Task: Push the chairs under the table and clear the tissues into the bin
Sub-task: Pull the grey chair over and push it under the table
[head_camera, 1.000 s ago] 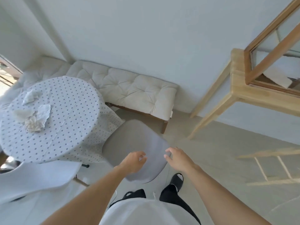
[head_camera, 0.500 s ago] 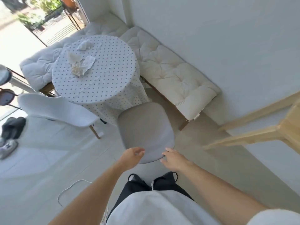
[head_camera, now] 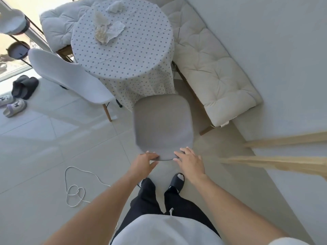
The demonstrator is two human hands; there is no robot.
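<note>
A grey chair (head_camera: 162, 124) stands right in front of me, its far end at the hanging edge of the round table's polka-dot cloth (head_camera: 123, 55). My left hand (head_camera: 144, 162) and my right hand (head_camera: 190, 160) both grip the chair's near top edge. A white chair (head_camera: 69, 76) stands pulled out at the table's left side. Several crumpled tissues (head_camera: 108, 30) lie on the tabletop, with one more tissue (head_camera: 115, 6) near its far edge. No bin is in view.
A cushioned bench (head_camera: 212, 71) runs along the wall on the right, and another cushion (head_camera: 58, 23) sits behind the table. Wooden furniture legs (head_camera: 276, 161) jut in from the right. A white cord (head_camera: 77, 188) lies on the tiles at left, with slippers and shoes (head_camera: 16, 96) beyond it.
My view has swung left and down, bringing the whole table and white chair into sight. Both hands have closed onto the grey chair's top edge, and the chair sits nearer the table.
</note>
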